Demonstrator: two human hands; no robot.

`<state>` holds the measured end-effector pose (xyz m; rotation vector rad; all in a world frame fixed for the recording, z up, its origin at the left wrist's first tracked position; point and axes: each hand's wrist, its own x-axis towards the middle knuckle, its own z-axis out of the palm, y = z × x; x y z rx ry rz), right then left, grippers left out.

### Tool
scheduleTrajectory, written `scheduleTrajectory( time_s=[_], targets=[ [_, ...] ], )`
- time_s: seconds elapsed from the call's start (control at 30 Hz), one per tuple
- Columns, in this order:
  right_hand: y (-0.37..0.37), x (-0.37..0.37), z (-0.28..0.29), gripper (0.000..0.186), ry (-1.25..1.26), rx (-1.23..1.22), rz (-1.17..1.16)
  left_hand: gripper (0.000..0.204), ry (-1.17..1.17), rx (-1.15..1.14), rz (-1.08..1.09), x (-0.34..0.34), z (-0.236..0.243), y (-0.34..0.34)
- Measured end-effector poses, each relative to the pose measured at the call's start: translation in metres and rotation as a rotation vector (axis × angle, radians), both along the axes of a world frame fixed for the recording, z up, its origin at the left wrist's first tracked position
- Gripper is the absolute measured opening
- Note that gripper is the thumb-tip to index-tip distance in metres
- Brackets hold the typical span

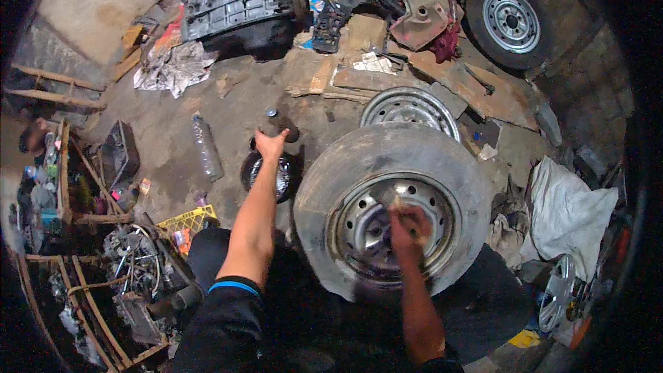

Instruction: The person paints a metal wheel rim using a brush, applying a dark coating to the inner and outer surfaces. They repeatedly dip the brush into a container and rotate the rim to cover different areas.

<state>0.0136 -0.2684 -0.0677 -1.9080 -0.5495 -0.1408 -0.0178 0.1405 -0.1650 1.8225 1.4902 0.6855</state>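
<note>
My left hand (269, 142) is closed around something dark that I cannot make out, at the back edge of a black rounded container with a shiny, wet-looking surface (275, 178). A small silvery cylinder (272, 112) stands just beyond it. A large dusty tyre (331, 166) on a steel rim (366, 204) lies flat before me. My right hand (407, 228) is over the rim's centre, blurred, with its fingers closed on a small tan object too unclear to name. A bare silver rim (376, 110) lies partly hidden behind the tyre.
An engine block (238, 7), cardboard (501, 100) and another wheel (511, 21) lie at the back. A plastic bottle (206, 148), a yellow crate (186, 220), wooden frames (65, 166) and engine parts (138, 276) are to the left; a white sack (570, 214) is at right.
</note>
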Motion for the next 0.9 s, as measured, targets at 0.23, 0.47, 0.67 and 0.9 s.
scheduleTrajectory(
  time_s=[0.23,0.47,0.67,0.9],
  targets=[
    [-0.011,-0.005,0.001,0.018,0.284,-0.139,-0.021,0.067,-0.098,0.010,-0.199,0.018,-0.060,0.066],
    [0.013,-0.017,0.023,0.009,0.308,0.013,0.061,0.042,-0.283,0.126,-0.337,0.014,0.015,0.058],
    [0.008,-0.025,0.012,0.014,0.376,0.174,0.057,0.035,-0.589,-0.044,-0.391,0.029,0.191,0.015],
    [-0.008,-0.024,-0.004,0.018,0.356,0.418,-0.227,0.045,-0.523,-0.458,-0.803,0.009,0.281,-0.071]
  ],
)
